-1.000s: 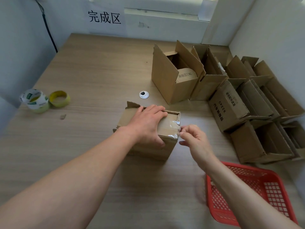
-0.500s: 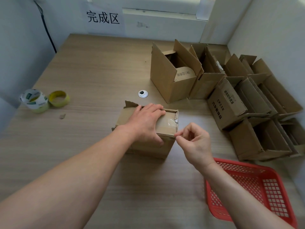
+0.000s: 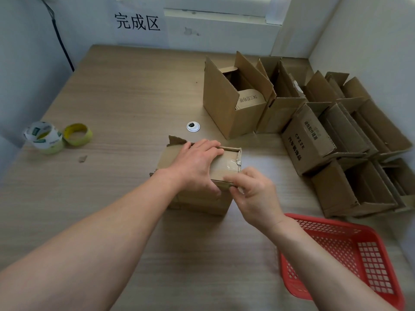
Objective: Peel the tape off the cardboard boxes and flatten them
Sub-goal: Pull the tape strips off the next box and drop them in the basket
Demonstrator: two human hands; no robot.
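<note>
Head view: left hand (image 3: 197,164) lies flat, pressing the cardboard box (image 3: 202,203) onto the bench (image 3: 112,104). Right hand (image 3: 253,196), nearer the tape (image 3: 232,164), pinches it at the box's near-right corner, just beyond its fingertips.

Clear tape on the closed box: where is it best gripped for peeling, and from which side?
Best pinch the crinkled end of the clear tape at the closed box's right top edge, coming from the right: it looks lifted off the cardboard there, and the left hand presses flat on the rest of the top.
</note>
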